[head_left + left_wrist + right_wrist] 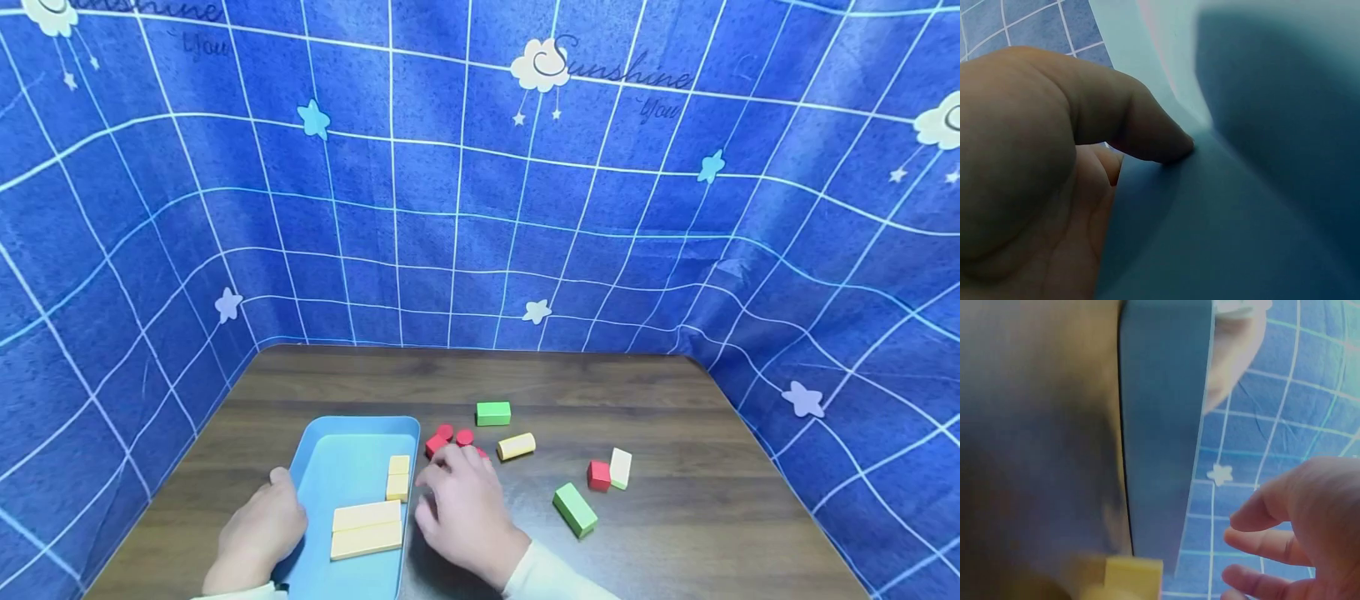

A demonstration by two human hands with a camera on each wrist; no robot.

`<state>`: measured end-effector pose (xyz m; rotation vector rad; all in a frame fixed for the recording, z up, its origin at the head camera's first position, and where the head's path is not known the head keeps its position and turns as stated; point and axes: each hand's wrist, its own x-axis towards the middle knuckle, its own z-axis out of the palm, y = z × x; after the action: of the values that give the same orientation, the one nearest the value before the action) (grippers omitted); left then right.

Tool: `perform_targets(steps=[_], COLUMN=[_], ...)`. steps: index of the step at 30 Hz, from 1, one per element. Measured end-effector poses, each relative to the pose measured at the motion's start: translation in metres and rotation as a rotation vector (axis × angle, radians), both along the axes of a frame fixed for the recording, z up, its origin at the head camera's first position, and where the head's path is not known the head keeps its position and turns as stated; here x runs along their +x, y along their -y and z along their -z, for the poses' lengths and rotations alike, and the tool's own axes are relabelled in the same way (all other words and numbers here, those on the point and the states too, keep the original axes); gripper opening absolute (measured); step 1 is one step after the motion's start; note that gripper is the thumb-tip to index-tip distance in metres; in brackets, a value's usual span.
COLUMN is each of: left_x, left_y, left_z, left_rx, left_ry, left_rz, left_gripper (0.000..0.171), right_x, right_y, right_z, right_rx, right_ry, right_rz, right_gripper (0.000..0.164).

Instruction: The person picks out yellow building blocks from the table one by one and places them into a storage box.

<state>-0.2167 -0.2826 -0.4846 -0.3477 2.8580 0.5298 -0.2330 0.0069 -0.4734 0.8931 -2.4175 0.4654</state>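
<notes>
Blue tray (337, 467) on counter (375, 379): left hand (262, 525) grips its left wall; right hand (465, 508) just beside red blocks (436, 447), fingers loose, empty.

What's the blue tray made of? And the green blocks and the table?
The blue tray looks like smooth plastic: thin walls, rounded corners, one even colour. The green blocks may be painted wood, with flat colour and crisp edges, though plastic is possible. The table shows streaky dark-brown grain, so wood or wood-look laminate.
</notes>
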Motion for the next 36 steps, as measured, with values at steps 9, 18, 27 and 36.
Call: perform_targets(steps=[9, 18, 27, 36], left_x=[0.003, 0.002, 0.000, 0.000], left_y=[0.000, 0.000, -0.001, 0.000], left_z=[-0.001, 0.000, -0.002, 0.001], left_rx=[0.000, -0.003, -0.007, -0.007], left_ry=[-0.011, -0.003, -0.008, -0.006], left_rz=[-0.007, -0.018, -0.016, -0.022], left_gripper=[0.057, 0.055, 0.054, 0.055], right_x=[-0.015, -0.024, -0.025, -0.031], right_y=[-0.018, -0.028, -0.037, -0.047], right_z=[-0.015, -0.018, -0.026, -0.024], right_rx=[0.027, 0.020, 0.003, 0.007], right_ry=[0.065, 0.060, 0.109, 0.113], right_rz=[0.088, 0.116, 0.157, 0.201], right_gripper=[0.014, 0.020, 0.021, 0.023])
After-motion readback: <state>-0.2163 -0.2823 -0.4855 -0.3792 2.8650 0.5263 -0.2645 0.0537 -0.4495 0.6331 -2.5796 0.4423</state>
